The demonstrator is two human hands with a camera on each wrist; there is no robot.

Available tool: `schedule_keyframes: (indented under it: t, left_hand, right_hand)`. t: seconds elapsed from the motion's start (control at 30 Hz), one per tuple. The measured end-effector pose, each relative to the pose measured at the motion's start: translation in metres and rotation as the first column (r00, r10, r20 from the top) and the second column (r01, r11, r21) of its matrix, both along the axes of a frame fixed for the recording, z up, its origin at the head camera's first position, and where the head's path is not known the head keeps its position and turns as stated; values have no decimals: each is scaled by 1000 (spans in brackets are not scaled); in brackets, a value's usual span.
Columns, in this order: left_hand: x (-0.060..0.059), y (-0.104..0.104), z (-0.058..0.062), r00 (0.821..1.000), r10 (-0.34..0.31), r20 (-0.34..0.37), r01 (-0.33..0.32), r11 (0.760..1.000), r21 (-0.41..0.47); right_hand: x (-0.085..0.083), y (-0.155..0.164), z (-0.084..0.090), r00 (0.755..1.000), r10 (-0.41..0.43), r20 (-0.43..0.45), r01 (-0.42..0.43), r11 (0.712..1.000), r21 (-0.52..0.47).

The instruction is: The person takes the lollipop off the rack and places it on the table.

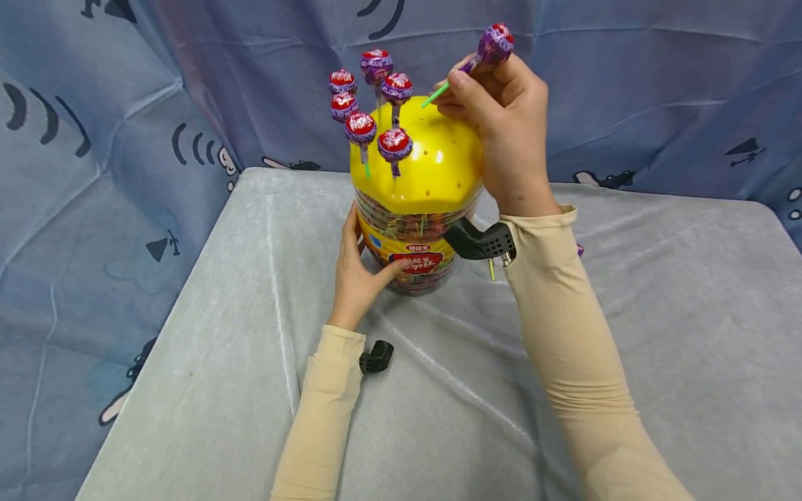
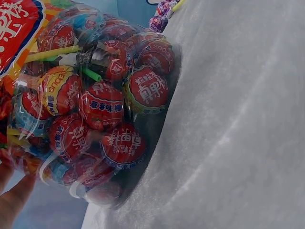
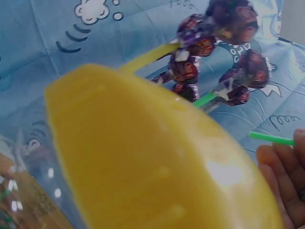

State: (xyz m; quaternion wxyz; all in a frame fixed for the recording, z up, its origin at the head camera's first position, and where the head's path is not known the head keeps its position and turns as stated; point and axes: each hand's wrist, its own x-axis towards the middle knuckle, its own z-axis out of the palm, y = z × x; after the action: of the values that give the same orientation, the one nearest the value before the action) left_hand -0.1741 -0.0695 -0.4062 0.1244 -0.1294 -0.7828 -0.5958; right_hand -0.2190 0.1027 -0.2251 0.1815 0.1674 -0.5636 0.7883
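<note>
A clear jar (image 1: 410,257) full of wrapped lollipops (image 2: 102,105) stands on the grey table (image 1: 219,348), capped by a yellow domed lid (image 1: 432,160) with small holes. Several purple-wrapped lollipops (image 1: 363,129) stand stuck in the lid's left side. My right hand (image 1: 501,118) is above the lid's right side and pinches a purple lollipop (image 1: 495,43) by its green stick (image 3: 271,139). My left hand (image 1: 360,268) grips the jar's lower left side. The yellow lid (image 3: 143,157) fills the right wrist view.
A blue patterned cloth (image 1: 125,139) hangs behind and to the left of the table. Another purple lollipop (image 2: 162,16) lies on the table behind the jar. Grey table surface (image 1: 658,313) stretches to the right.
</note>
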Motion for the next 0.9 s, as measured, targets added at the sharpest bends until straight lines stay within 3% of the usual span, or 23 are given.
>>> schedule_keyframes:
  t: [0.4, 0.5, 0.73, 0.9]
  left_hand:
    - [0, -1, -1, 1000, 4, 3, -4, 1000, -1]
    - [0, 0, -1, 1000, 2, 7, -2, 1000, -3]
    - [1, 0, 0, 1000, -5, 11, 5, 1000, 1]
    - [1, 0, 0, 1000, -1, 21, 1, 1000, 3]
  right_hand:
    - [4, 8, -6, 999, 45, -9, -45, 997, -61]
    - [9, 14, -10, 999, 48, -2, -48, 995, -86]
    - [22, 30, -25, 994, 44, -104, -53, 995, -79]
    - [33, 42, -33, 995, 59, -78, -70, 986, -152]
